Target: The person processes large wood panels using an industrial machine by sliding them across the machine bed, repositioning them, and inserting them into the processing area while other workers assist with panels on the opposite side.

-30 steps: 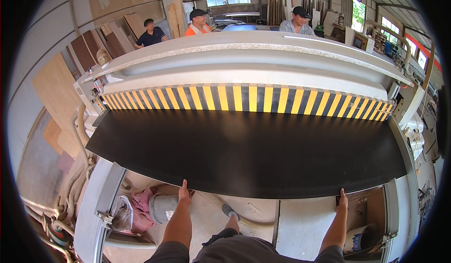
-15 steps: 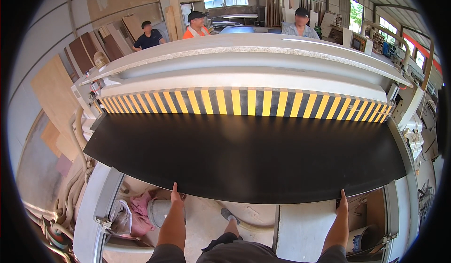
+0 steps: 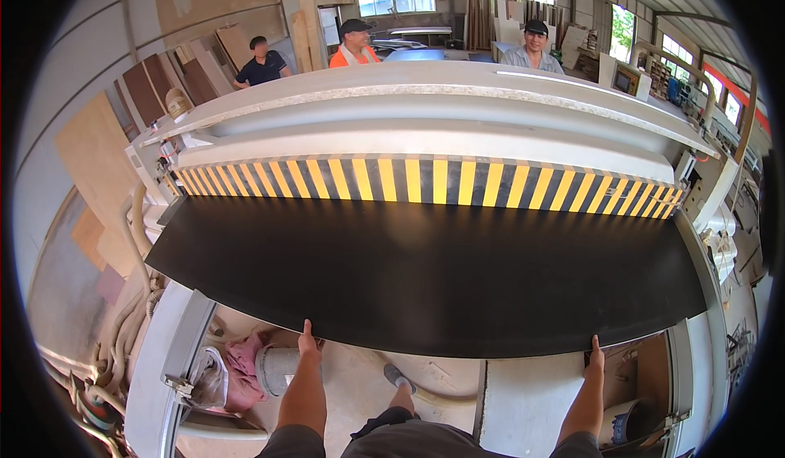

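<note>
A large black panel (image 3: pixel 425 270) spans the width of a white machine (image 3: pixel 425 135), its far side reaching a yellow and black striped guard (image 3: pixel 441 180). My left hand (image 3: pixel 308 337) grips the panel's near edge left of centre, thumb on top and fingers mostly hidden beneath. My right hand (image 3: pixel 594 350) holds the same edge toward the right end, thumb up, fingers curled under the board.
Three people (image 3: pixel 262 67) (image 3: pixel 356 51) (image 3: pixel 531 57) stand beyond the machine. Side rails (image 3: pixel 184 352) flank me, hoses (image 3: pixel 110 376) lie at left. Below are a grey bucket (image 3: pixel 276 372), pink sacking (image 3: pixel 245 364) and a pale board (image 3: pixel 523 401). Sheets lean against the walls.
My left hand has shifted slightly left along the panel's edge since a second ago, and the right stays on it. The people at centre and right have moved a little.
</note>
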`<move>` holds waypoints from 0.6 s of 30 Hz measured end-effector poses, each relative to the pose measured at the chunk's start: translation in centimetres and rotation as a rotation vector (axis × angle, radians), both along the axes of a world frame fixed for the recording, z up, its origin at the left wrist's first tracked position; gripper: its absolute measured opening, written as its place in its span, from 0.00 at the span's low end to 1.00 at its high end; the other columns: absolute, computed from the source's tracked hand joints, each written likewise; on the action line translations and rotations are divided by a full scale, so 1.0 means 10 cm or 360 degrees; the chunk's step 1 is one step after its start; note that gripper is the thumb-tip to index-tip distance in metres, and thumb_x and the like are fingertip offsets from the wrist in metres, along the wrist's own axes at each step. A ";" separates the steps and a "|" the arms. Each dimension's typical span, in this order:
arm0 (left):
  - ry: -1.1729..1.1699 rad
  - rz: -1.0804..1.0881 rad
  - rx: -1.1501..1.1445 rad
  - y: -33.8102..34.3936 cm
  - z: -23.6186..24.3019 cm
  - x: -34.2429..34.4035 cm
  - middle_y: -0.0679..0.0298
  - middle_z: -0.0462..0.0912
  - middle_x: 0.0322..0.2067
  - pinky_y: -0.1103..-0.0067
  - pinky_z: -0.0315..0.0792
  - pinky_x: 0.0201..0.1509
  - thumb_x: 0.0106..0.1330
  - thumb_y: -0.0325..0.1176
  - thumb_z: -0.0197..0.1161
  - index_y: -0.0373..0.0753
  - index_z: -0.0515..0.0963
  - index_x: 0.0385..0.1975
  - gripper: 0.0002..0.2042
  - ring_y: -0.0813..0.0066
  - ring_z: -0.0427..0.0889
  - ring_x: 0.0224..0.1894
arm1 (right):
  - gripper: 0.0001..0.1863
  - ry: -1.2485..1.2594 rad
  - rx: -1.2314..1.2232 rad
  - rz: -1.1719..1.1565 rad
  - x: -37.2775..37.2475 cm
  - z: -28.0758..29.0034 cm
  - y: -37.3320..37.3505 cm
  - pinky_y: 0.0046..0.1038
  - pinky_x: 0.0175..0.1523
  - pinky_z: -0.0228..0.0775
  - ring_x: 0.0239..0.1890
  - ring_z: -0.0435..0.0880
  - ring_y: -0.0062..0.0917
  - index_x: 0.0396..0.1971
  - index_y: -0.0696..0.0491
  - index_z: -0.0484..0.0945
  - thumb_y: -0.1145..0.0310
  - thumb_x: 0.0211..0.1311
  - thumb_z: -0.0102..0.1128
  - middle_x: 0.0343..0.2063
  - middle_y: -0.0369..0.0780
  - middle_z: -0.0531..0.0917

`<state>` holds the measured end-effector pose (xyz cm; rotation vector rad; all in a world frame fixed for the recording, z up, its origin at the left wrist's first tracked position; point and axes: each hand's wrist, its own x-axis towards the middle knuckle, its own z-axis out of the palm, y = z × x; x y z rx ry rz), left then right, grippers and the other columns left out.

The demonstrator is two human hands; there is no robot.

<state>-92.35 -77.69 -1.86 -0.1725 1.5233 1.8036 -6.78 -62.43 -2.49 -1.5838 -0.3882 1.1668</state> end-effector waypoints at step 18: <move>0.0013 0.0011 -0.0013 0.00 -0.02 0.00 0.67 0.86 0.42 0.68 0.76 0.51 0.69 0.55 0.66 0.45 0.79 0.48 0.21 0.69 0.84 0.43 | 0.44 -0.0036 0.0006 0.0010 0.03 -0.05 0.00 0.37 0.60 0.72 0.51 0.82 0.36 0.58 0.65 0.76 0.39 0.59 0.70 0.53 0.46 0.82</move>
